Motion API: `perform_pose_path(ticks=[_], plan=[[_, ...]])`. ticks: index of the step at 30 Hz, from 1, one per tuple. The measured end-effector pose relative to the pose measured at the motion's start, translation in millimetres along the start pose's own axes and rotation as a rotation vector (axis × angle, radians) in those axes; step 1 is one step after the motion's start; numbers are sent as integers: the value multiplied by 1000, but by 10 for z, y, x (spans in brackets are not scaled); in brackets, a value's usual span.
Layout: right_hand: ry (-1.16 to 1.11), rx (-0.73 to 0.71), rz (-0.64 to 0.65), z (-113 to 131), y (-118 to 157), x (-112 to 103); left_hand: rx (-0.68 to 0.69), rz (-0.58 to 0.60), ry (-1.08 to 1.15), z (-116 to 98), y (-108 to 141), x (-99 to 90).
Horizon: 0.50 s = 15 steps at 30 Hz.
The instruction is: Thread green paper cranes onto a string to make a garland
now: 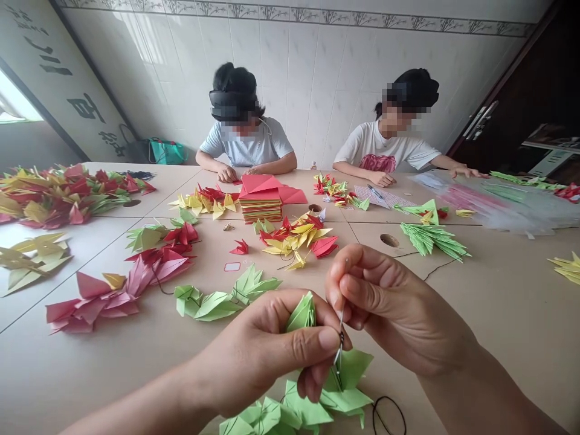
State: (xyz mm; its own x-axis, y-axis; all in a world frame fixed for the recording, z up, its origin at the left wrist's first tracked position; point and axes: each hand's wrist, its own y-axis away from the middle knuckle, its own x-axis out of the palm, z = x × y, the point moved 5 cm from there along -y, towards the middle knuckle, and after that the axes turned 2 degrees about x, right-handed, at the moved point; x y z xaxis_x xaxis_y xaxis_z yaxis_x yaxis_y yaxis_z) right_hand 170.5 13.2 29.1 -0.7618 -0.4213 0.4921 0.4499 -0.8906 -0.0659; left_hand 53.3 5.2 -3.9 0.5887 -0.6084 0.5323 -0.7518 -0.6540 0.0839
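My left hand [285, 341] is closed on a green folded paper crane [302, 314], pinching dark thread against it near the fingertips. My right hand [389, 302] pinches a thin needle [341, 323], which stands nearly upright between both hands. Dark thread and a small silvery piece [337, 357] show by my left thumb; its exact kind is too small to tell. Below the hands hangs or lies a string of green paper cranes [308, 406], partly hidden by my left hand. A loop of black thread [388, 415] rests on the table to its right.
Green strung cranes [217, 305] and pink ones [113, 296] lie left. A stack of coloured paper [261, 205] stands mid-table, near red and yellow cranes [294, 235]. Green folded pieces [432, 240] and plastic bags [507, 202] lie right. Two people sit opposite.
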Motion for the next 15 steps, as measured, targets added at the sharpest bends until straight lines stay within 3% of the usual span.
perform_pose_path(ticks=[15], plan=[[-95, -52, -70, -53, -10, -33, -3, -33, -24, 37, 5, -7]])
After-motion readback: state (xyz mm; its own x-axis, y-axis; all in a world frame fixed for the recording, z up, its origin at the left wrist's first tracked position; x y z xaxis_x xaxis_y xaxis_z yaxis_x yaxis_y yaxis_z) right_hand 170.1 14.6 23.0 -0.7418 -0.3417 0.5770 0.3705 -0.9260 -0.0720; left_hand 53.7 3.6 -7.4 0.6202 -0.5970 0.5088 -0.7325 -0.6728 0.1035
